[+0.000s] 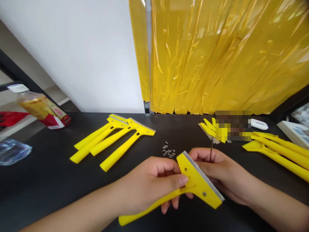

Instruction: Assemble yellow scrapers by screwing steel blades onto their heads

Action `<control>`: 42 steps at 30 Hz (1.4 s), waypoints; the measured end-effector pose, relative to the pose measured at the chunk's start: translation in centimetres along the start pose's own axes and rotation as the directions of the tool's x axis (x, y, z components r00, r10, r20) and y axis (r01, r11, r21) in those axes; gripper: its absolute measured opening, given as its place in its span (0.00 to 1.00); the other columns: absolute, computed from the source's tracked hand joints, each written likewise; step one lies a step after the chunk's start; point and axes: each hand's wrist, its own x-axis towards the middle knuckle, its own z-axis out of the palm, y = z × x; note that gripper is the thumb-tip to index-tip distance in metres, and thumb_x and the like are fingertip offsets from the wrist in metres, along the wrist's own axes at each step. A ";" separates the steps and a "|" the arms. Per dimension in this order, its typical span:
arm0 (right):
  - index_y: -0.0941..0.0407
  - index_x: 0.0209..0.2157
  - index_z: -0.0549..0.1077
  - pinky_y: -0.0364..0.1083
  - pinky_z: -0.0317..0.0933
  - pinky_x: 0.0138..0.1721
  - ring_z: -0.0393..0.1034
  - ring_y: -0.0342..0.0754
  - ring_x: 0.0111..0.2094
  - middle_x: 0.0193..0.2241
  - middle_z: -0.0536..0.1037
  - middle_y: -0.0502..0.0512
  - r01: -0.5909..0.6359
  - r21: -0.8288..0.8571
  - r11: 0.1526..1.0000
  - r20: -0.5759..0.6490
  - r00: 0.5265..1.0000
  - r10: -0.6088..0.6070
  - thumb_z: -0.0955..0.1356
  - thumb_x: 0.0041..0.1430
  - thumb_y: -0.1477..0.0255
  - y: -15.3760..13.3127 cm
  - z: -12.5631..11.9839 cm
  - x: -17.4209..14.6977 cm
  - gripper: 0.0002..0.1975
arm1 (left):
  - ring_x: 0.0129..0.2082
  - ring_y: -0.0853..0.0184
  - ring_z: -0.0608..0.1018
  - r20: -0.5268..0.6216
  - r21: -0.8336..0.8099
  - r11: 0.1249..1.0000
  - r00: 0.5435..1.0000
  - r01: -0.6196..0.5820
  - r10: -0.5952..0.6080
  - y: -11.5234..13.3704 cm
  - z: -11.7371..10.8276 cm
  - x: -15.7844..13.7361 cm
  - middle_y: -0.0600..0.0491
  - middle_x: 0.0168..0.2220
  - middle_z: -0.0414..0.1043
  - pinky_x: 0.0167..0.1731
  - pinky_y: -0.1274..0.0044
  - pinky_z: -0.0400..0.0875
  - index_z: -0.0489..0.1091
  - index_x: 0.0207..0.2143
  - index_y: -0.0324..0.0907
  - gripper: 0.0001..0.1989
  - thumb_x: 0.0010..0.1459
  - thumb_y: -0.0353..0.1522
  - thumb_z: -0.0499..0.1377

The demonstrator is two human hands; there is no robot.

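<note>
My left hand (156, 180) is closed around a yellow scraper (205, 183), thumb on the neck below its wide head. A silver metal strip runs along the head's far edge. One screw shows near the head's lower end; a small round spot near the upper end could be a hole or a screw. My right hand (224, 174) is closed behind the head, with a thin dark metal rod, perhaps a screwdriver shaft, standing up from its fingers (211, 149). The rod's lower part is hidden in the hand. Several small screws (169, 151) lie loose on the table just beyond.
Several yellow scrapers (123, 132) lie at left centre on the black table (79, 190). More yellow handles (282, 148) and small yellow pieces (209, 127) are at right, beside a pixelated patch. A drink bottle (45, 109) leans at far left; yellow film (205, 58) hangs behind.
</note>
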 end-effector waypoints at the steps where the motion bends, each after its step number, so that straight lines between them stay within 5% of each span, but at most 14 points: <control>1: 0.58 0.37 0.82 0.38 0.50 0.24 0.62 0.37 0.23 0.26 0.76 0.51 0.007 0.011 1.000 0.004 1.000 -0.007 0.79 0.61 0.56 -0.2 -0.1 0.0 0.19 | 0.28 0.72 0.76 -0.006 0.013 1.000 1.000 -0.005 0.005 0.1 -0.2 0.0 0.47 0.41 0.81 0.23 0.84 0.71 0.78 0.42 0.37 0.15 0.69 0.42 0.65; 5: 0.60 0.39 0.84 0.39 0.40 0.22 0.46 0.35 0.21 0.21 0.64 0.44 0.042 0.044 0.998 0.055 0.997 -0.044 0.77 0.64 0.56 -0.7 -0.2 -0.1 0.19 | 0.28 0.73 0.76 -0.008 0.044 0.999 1.000 -0.015 0.015 0.4 -0.8 0.1 0.47 0.41 0.81 0.23 0.83 0.71 0.77 0.42 0.37 0.16 0.69 0.43 0.64; 14: 0.59 0.38 0.81 0.40 0.37 0.23 0.41 0.36 0.21 0.20 0.56 0.41 -0.093 0.109 0.990 0.143 0.987 0.077 0.76 0.67 0.59 -0.5 -0.7 0.0 0.16 | 0.28 0.74 0.75 0.013 0.140 0.990 1.000 0.004 -0.006 0.1 -1.1 0.0 0.48 0.41 0.82 0.24 0.83 0.70 0.77 0.44 0.38 0.16 0.72 0.43 0.62; 24: 0.55 0.45 0.83 0.43 0.50 0.28 0.56 0.42 0.26 0.30 0.75 0.52 -0.067 -0.064 0.996 0.056 0.996 0.071 0.77 0.62 0.54 -1.2 -0.3 -0.4 0.19 | 0.24 0.74 0.76 -0.104 0.075 0.994 0.991 -0.073 0.081 0.1 -0.6 0.2 0.50 0.39 0.80 0.20 0.84 0.69 0.71 0.47 0.41 0.13 0.71 0.42 0.62; 33: 0.52 0.47 0.76 0.40 0.46 0.24 0.49 0.39 0.25 0.30 0.65 0.45 0.005 0.037 0.999 -0.086 0.996 -0.001 0.73 0.66 0.49 -0.9 -0.5 0.4 0.21 | 0.21 0.72 0.76 -0.329 -0.010 0.972 0.919 -0.233 0.217 0.2 -1.0 0.6 0.55 0.25 0.75 0.21 0.83 0.72 0.70 0.41 0.42 0.12 0.70 0.41 0.64; 36: 0.49 0.46 0.72 0.41 0.53 0.25 0.56 0.43 0.28 0.34 0.70 0.47 0.104 -0.205 0.973 -0.245 0.957 -0.154 0.71 0.69 0.51 -0.5 -1.6 1.1 0.17 | 0.23 0.69 0.78 -0.458 -0.080 0.942 0.851 -0.326 0.255 0.6 -2.3 1.0 0.53 0.26 0.77 0.23 0.81 0.74 0.69 0.38 0.43 0.12 0.69 0.40 0.66; 39: 0.46 0.54 0.73 0.45 0.60 0.29 0.63 0.45 0.30 0.42 0.77 0.50 0.121 -0.589 0.799 -0.274 0.900 -0.338 0.70 0.70 0.57 -0.4 -2.9 1.6 0.15 | 0.27 0.66 0.81 -0.546 -0.126 0.916 0.798 -0.381 0.257 0.8 -3.2 1.4 0.53 0.28 0.78 0.24 0.80 0.76 0.69 0.38 0.43 0.12 0.67 0.39 0.68; 42: 0.43 0.64 0.72 0.48 0.63 0.34 0.70 0.50 0.33 0.35 0.79 0.50 0.044 -0.776 0.629 -0.247 0.897 -0.368 0.67 0.72 0.55 -0.9 -3.5 1.5 0.22 | 0.29 0.65 0.81 -0.578 -0.131 0.905 0.773 -0.404 0.261 0.7 -3.4 1.6 0.53 0.29 0.77 0.24 0.80 0.75 0.70 0.39 0.43 0.12 0.66 0.39 0.69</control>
